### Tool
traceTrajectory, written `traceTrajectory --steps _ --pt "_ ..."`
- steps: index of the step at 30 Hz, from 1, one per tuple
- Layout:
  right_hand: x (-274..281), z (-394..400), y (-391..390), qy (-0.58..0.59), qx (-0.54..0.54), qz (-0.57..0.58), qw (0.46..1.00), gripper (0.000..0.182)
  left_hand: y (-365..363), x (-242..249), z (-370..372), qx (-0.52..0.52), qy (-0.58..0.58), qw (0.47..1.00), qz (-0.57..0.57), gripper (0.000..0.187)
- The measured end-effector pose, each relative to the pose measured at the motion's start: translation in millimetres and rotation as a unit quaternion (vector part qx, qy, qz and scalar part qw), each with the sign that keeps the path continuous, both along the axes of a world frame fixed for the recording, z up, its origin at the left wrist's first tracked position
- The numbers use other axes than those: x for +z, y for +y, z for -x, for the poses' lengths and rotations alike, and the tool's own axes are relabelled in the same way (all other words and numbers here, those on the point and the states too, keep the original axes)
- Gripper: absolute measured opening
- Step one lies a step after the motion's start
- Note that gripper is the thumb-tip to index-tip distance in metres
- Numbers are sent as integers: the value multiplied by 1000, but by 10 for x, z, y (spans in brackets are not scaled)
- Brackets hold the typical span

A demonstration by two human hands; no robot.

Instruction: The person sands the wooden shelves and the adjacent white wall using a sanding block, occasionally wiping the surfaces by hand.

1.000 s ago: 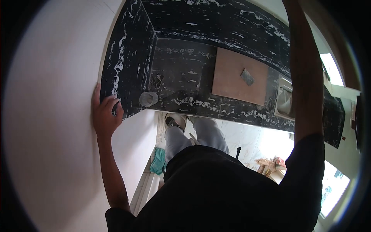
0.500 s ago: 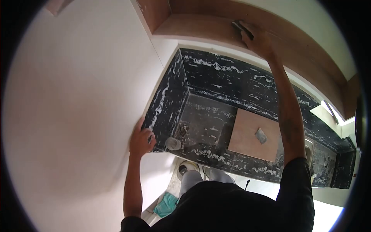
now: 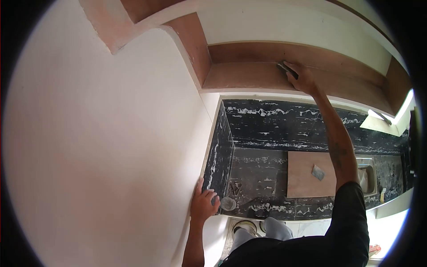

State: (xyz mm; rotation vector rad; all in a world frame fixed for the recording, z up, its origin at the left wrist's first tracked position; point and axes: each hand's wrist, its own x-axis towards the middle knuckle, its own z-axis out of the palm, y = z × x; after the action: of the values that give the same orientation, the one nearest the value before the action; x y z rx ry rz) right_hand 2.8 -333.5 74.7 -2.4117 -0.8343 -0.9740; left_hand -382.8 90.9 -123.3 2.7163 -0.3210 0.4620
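My right hand [image 3: 304,79] is closed around a dark, flat sanding block [image 3: 287,70], pressed on the floor of the brown shelf [image 3: 249,76]. My left hand [image 3: 204,204] leans at the edge of the black marble side panel [image 3: 218,151]. Its fingers are apart and partly bent, with one stretched up along the edge; I see nothing held there. Close by its fingertips stands a small, pale round cup [image 3: 228,204] on the dark counter [image 3: 255,173].
A brown board [image 3: 302,184] lies on the counter with a small grey sheet [image 3: 318,172] on it. Right of it is a steel sink [image 3: 367,175]. Small dark pieces [image 3: 235,188] lie near the cup. A white wall [image 3: 111,147] rises on the left.
The view has tilted up, so more of the shelves shows and the counter sits lower. My right hand with the sanding block remains on the shelf; my left hand stays at the panel edge.
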Motion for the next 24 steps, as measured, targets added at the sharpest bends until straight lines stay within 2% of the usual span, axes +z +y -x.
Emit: traceTrajectory --steps 9,12,15,16,18,21,24 --pt "-6 -38 16 -37 -1 -37 999 46 -28 31 -6 14 -13 1000 -18 16" --pt "3 4 38 -18 6 -64 998 46 -26 -15 -7 14 -12 1000 -6 19" --pt "-4 -25 33 -70 14 -57 996 48 -6 44 -28 2 -13 999 -40 18" --pt "-20 -13 69 -58 15 -93 994 48 12 47 -50 3 -8 999 -33 18" --pt "14 35 304 -34 20 -161 986 49 26 52 -132 7 1 1000 -14 18" --pt "273 332 1075 -23 87 -233 968 51 10 133 -331 -20 -44 997 -54 18" --pt "631 688 1934 -17 150 -256 955 52 18 16 -441 -55 -28 984 -167 19"
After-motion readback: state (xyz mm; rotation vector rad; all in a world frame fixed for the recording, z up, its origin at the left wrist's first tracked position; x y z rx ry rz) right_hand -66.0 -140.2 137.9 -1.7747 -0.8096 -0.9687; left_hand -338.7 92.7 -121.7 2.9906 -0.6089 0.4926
